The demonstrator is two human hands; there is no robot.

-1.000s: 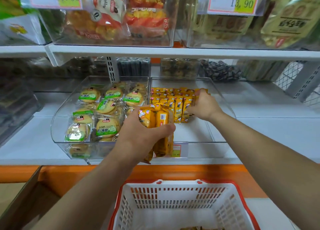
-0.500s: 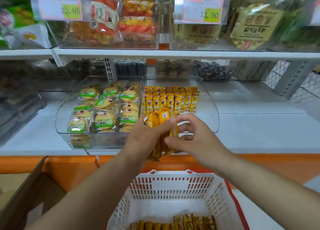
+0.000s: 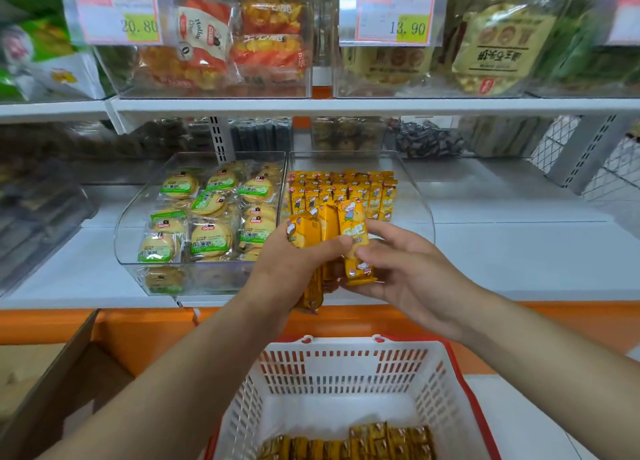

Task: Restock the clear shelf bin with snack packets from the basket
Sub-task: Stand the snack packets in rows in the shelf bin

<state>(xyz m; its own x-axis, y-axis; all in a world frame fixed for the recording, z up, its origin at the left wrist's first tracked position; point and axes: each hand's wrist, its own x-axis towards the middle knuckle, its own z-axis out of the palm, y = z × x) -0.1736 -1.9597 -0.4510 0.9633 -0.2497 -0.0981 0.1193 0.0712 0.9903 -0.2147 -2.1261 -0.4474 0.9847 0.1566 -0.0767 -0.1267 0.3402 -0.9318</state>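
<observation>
Left hand [image 3: 291, 269]: held in front of the shelf's front edge, its grip closed round a bundle of yellow snack packets [image 3: 313, 232]. The thumb lies across the packet faces, and packet ends show above and below the fist. Right hand [image 3: 412, 276]: just beside the left, its grip pinching a single yellow packet [image 3: 356, 241] between thumb and fingertips. That packet stands nearly upright against the right side of the bundle. Clear bin [image 3: 420, 203]: stands on the white shelf [image 3: 519, 262] at its front edge, directly behind both hands. Its rear part holds rows of upright yellow packets [image 3: 346, 187]; its front part, nearest the shelf edge, is largely hidden by the hands. Neighbouring bin [image 3: 131, 217]: also clear, set against the left side of the first and filled with round biscuits [image 3: 211, 241] in green-labelled wrappers. Basket [image 3: 346, 366]: white with a red rim, below the shelf's front edge and nearest the camera. A layer of loose yellow packets [image 3: 349, 442] lies along its near side. Upper shelf [image 3: 381, 106]: carries further clear bins of bagged snacks, fronted by price tags reading 20.80 [image 3: 119, 19] and 13.90 [image 3: 393, 18]. Cardboard box [image 3: 52, 373]: at lower left, below the orange band under the shelf edge; its contents cannot be made out.
</observation>
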